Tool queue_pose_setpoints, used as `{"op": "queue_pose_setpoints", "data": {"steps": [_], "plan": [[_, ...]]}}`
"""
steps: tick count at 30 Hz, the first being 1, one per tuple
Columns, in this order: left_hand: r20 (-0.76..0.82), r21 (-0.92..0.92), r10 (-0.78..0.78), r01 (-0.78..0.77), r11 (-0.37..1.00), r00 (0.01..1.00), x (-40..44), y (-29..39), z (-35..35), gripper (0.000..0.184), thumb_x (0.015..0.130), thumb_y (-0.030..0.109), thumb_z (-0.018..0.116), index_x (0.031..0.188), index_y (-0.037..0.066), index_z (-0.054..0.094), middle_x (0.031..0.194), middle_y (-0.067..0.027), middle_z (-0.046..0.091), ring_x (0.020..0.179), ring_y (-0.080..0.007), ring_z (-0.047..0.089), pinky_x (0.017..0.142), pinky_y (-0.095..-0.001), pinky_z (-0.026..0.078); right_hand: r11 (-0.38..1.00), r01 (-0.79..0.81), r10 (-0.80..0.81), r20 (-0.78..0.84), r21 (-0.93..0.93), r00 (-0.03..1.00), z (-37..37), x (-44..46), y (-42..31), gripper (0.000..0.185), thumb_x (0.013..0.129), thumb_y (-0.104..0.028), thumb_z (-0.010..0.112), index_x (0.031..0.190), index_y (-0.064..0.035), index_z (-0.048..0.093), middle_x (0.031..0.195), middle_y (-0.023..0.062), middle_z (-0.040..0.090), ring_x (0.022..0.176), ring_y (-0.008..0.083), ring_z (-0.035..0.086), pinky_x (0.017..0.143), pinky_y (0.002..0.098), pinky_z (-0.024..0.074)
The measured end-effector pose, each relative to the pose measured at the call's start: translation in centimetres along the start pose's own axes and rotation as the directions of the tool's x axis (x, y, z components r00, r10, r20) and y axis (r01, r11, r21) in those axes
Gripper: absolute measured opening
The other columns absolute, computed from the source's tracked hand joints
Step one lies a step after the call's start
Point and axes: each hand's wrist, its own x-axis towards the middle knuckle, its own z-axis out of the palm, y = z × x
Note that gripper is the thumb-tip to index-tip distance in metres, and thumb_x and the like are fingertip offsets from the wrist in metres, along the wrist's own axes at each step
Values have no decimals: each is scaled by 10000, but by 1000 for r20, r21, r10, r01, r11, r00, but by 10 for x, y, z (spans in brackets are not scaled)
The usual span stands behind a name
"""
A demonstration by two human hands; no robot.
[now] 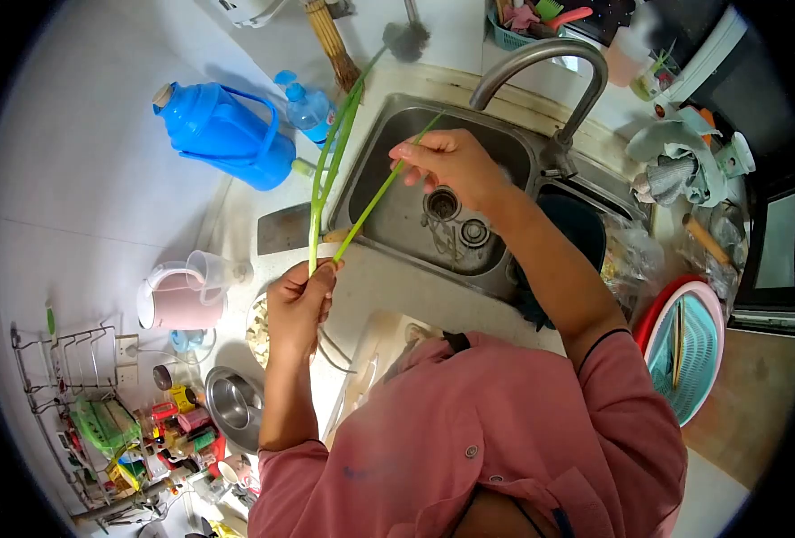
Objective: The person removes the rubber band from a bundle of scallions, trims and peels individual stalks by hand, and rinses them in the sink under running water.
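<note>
My left hand point(297, 309) is closed around the lower end of a green scallion point(317, 208), whose long leaves point up and away from me beside the sink. One leaf point(372, 204) bends off to the right, over the sink's near-left corner. My right hand point(456, 164), above the basin, pinches that leaf between thumb and fingers; its thin tip sticks out past them. Below is the steel sink point(375, 134), with a drain basket point(441, 205) and some wet scraps near the drain. The cut or root end of the scallion is hidden in my left hand.
A curved faucet point(541, 49) arches over the sink's far right. Left of it stand a blue thermos point(222, 130) and a soap bottle point(308, 109). A pink kettle point(178, 300) and metal bowl point(233, 403) sit left; colanders point(698, 350) lie right.
</note>
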Motion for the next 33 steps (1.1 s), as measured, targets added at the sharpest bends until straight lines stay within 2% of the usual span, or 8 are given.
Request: {"op": "queue_pose_setpoints", "data": {"steps": [12,15,16,19,21,23,27,33], "plan": [[42,35,-64,63,997,997,-3,4,-29,177,899,111,605,955,-46,666,615,22,497,419,-17,332,382,-167,249,713,345,-211,282,-610,936,-38,-6,-9,115,809,-132,643,848,-33,686,723,31,668,597,87,571,533,246,444],[91,59,-152,147,987,984,-3,-2,-16,183,904,121,596,955,-37,672,622,31,496,427,-17,333,391,-174,245,671,230,-511,-214,-705,833,-37,1,25,101,795,-136,627,759,-45,649,680,13,647,561,99,541,537,251,427],[114,54,-156,151,987,981,-3,-2,-13,185,910,126,588,959,-31,673,622,36,495,434,-17,337,399,-175,246,914,99,-299,-487,-394,820,-44,3,31,210,830,-214,624,731,-28,627,660,28,628,556,117,548,524,252,427],[127,77,-113,103,992,986,5,-11,-8,185,915,130,581,955,-24,676,625,39,495,441,-17,342,404,-175,252,979,-91,34,-294,-181,955,-69,1,62,298,859,-288,617,745,-14,640,662,38,625,552,135,553,512,265,434],[121,124,-105,90,988,987,9,-17,-3,190,919,155,584,974,-3,674,629,47,495,459,-13,353,412,-178,259,666,-270,126,-251,-696,960,-70,-7,92,352,880,-333,600,798,3,664,725,63,651,598,159,595,532,295,473],[121,130,-87,71,989,989,16,-22,3,188,912,171,590,963,11,675,629,56,488,476,-6,356,418,-180,266,-163,-154,-77,-143,-974,987,-81,-7,127,346,876,-334,608,879,4,680,795,74,673,637,169,616,572,314,500],[139,247,-37,1,969,990,26,-35,14,233,922,208,586,783,26,623,606,52,480,508,-23,383,459,-211,310,859,178,-211,-14,-481,977,-42,-8,117,372,905,-294,608,1143,-9,619,1030,81,679,838,165,634,783,345,512],[191,272,-24,-30,962,981,31,-52,25,189,938,196,566,961,42,673,638,54,485,477,-17,365,418,-188,271,909,-69,18,127,412,992,30,-20,63,316,952,-226,552,1196,-28,588,1152,29,634,1014,136,582,909,269,448]]}}
